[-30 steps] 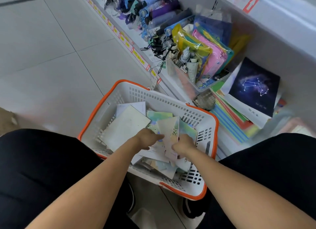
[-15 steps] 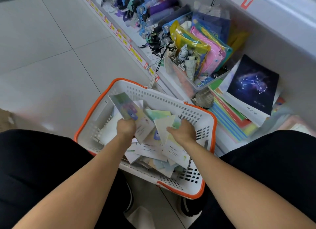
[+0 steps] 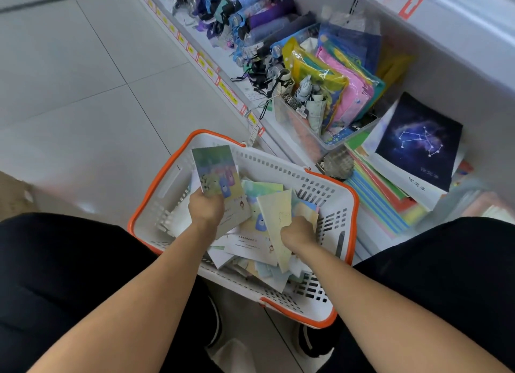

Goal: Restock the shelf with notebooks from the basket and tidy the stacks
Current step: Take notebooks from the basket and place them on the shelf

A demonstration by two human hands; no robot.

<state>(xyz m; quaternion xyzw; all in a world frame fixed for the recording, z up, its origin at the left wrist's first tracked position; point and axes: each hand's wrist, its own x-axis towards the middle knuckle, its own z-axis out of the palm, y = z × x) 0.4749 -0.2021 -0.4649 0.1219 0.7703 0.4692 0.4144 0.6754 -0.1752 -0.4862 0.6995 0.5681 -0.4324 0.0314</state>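
The left hand (image 3: 205, 209) grips a green-and-purple notebook (image 3: 216, 169) by its near end, so the book rises upright above the hand, long axis pointing away toward the shelf. The right hand (image 3: 296, 232) pinches a pale yellow notebook (image 3: 276, 219) (tilted on edge) just left of its knuckles. Both are over the white basket (image 3: 281, 166), which holds a loose heap of notebooks. Beyond, the shelf (image 3: 278, 133) carries a slanting stack topped by a dark constellation notebook (image 3: 418, 141).
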